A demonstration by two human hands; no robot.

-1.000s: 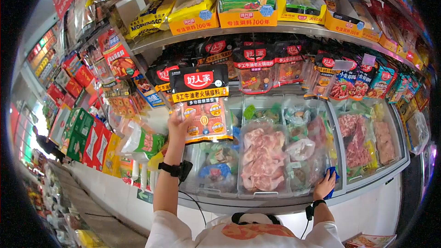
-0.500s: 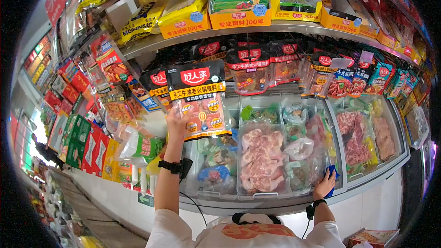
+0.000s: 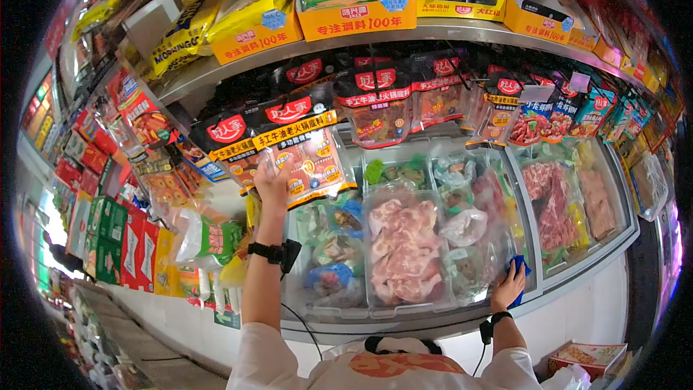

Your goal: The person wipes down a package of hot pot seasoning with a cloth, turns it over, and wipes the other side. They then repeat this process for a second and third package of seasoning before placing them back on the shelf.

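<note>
My left hand (image 3: 271, 182) is closed on the lower left edge of a hotpot seasoning packet (image 3: 312, 172) with a black top, a red label and a yellow band. The packet hangs tilted in front of other packets (image 3: 229, 137) of the same brand, overlapping one of them. Whether its top is on a hook cannot be seen. Low on the right, my right hand (image 3: 508, 290) is closed on a blue cloth (image 3: 525, 267) at the frame of the glass-topped freezer (image 3: 533, 238). Part of the cloth is hidden under the hand.
Trays of raw meat (image 3: 404, 245) and bagged food lie inside the freezer. Above the hanging packets runs a metal shelf (image 3: 253, 58) with orange display boxes (image 3: 354, 25). Green boxes (image 3: 108, 227) and red packs (image 3: 141, 245) stand at the left. A cable (image 3: 307, 325) trails near my left arm.
The packet in my left hand has tilted and moved slightly farther back toward the hanging row. The view has shifted a little. My right hand stays by the freezer frame with the cloth.
</note>
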